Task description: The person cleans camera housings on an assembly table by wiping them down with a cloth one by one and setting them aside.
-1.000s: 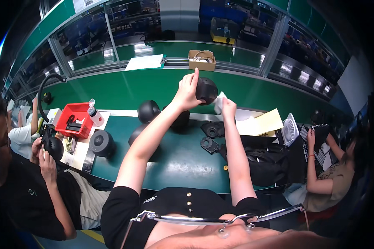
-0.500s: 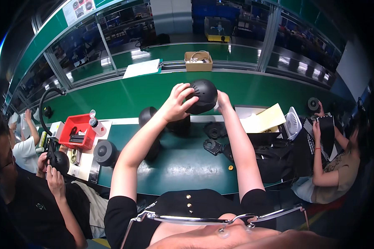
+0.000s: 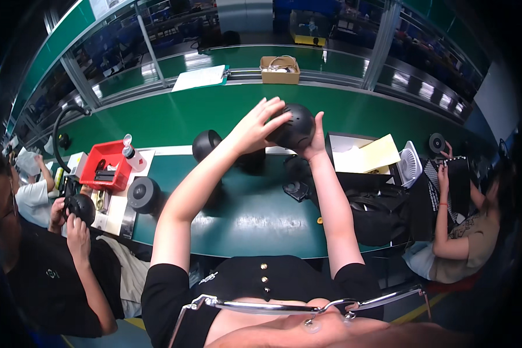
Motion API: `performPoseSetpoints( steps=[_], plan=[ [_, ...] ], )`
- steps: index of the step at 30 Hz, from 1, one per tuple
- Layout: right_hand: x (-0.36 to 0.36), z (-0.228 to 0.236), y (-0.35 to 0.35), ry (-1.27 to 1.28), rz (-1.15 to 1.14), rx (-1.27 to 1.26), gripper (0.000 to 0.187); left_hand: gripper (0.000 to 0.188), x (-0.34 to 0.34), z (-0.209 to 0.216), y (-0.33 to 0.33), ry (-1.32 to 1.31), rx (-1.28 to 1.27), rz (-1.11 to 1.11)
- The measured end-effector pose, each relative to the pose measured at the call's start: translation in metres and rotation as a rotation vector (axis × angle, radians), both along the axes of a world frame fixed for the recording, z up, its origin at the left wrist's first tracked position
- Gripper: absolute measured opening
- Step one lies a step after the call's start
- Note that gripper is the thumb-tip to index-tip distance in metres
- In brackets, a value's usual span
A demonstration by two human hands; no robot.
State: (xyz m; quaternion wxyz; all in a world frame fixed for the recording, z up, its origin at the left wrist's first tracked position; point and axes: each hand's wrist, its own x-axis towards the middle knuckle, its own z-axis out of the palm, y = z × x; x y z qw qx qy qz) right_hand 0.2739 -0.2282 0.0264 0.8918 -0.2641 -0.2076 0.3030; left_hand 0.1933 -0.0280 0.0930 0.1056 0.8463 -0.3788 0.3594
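Observation:
A black ball-shaped housing (image 3: 297, 129) with small slots is held up between my two hands over the far part of the bench. My left hand (image 3: 260, 129) lies along its left side, fingers spread over the slotted top. Against its right side presses my right hand (image 3: 316, 142), its thumb or a finger pointing up and the rest partly hidden. Beyond my left forearm stands another black round housing (image 3: 206, 145), and a further dark one (image 3: 252, 162) is partly covered beneath my wrist. Small black parts (image 3: 296, 190) lie beside my right forearm.
At left are a black round device (image 3: 144, 194), a red bin (image 3: 105, 168) and a bottle (image 3: 134, 158). A co-worker there handles a black ball (image 3: 81, 209). At right sit an open box (image 3: 345, 145), a white fan-like part (image 3: 409, 165), black bags (image 3: 380, 214) and another person.
The ball has shifted a little to the right and turned. My right hand now shows more of itself at the ball's side. The whole view has tilted slightly.

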Motion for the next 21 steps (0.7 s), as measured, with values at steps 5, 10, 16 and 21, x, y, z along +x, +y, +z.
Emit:
performPoseSetpoints(
  steps=[5, 10, 16, 21],
  plan=[
    [-0.016, -0.003, 0.003, 0.098, -0.075, 0.041, 0.077, 0.092, -0.019, -0.015, -0.015, 0.191, -0.487, 0.255],
    [-0.045, -0.003, 0.008, 0.210, -0.142, 0.084, 0.070, 0.063, -0.045, -0.064, -0.029, 0.667, -1.213, 0.160],
    [-0.078, -0.038, 0.008, -0.024, -0.225, -0.034, 0.061, 0.055, -0.100, -0.072, -0.067, 1.062, -1.725, -0.135],
    [-0.091, -0.066, -0.005, -0.048, -0.269, -0.134, 0.034, 0.061, -0.125, -0.092, -0.066, 0.789, -1.765, -0.059]
  ],
)
